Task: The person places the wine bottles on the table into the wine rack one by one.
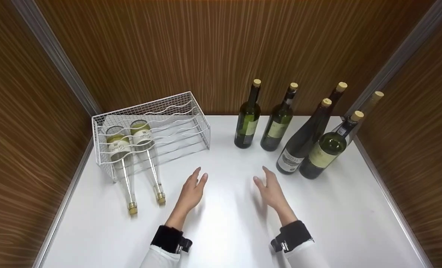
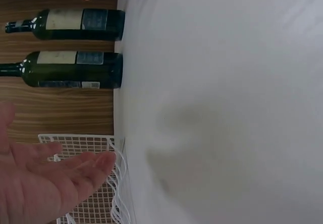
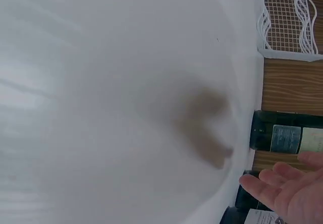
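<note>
the white-labelled bottle (image 1: 306, 137) stands nearest your right hand (image 1: 272, 190), at about one o'clock from it and just beyond the fingertips. the front green bottle (image 1: 325, 150) is close beside it, at about two o'clock from that hand; whether the two touch, you cannot tell. behind them rise a dark bottle (image 1: 335, 97) and a clear upright bottle (image 1: 368, 108), both partly hidden. the second green bottle (image 1: 249, 124) and third green bottle (image 1: 276, 126) stand towards twelve o'clock, near the wood panel (image 1: 206, 56). all six are corked and upright.

the wire rack (image 1: 154, 106) sits at about eleven o'clock from your left hand (image 1: 191, 191), apart from it. at its nine o'clock end lie the outer clear bottle (image 1: 124, 169) and the inner clear bottle (image 1: 149, 160), side by side, corked necks sticking out towards six o'clock. the inner cork is near your left hand, around nine o'clock.

you hold both hands over the white table (image 1: 224, 230), well apart, palms turned inward, fingers extended and thumbs spread. both are empty and touch neither bottles nor rack.
</note>
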Action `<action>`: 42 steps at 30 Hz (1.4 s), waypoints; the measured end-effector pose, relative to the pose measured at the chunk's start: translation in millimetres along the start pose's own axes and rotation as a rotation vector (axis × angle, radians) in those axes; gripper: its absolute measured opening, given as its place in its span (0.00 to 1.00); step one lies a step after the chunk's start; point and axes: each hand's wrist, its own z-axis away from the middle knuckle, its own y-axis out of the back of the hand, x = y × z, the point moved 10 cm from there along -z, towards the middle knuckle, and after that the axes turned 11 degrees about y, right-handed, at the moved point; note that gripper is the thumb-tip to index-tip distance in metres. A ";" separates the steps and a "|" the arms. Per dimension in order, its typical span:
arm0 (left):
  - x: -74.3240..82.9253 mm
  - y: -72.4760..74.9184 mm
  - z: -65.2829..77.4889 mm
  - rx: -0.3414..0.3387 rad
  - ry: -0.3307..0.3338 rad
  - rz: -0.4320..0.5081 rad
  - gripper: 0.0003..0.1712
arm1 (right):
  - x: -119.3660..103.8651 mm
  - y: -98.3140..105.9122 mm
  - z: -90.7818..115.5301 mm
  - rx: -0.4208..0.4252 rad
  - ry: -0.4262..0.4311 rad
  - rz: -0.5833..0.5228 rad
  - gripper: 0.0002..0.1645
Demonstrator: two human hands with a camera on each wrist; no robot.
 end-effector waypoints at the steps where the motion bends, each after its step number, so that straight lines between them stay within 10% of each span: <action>1: 0.4 -2.4 -0.2 -0.013 0.004 0.013 0.42 | 1.2 3.4 0.2 0.012 0.001 -0.009 0.40; 11: 3.3 -26.7 1.0 -0.112 0.059 0.094 0.50 | 17.5 41.0 2.3 0.168 -0.016 -0.115 0.43; 22: 18.3 -51.1 4.6 -0.184 0.050 0.116 0.48 | 16.1 107.2 6.7 0.540 -0.003 -0.128 0.42; 42: 55.5 -79.7 11.2 -0.255 0.003 0.105 0.41 | -8.1 161.7 -17.3 0.586 0.041 -0.003 0.47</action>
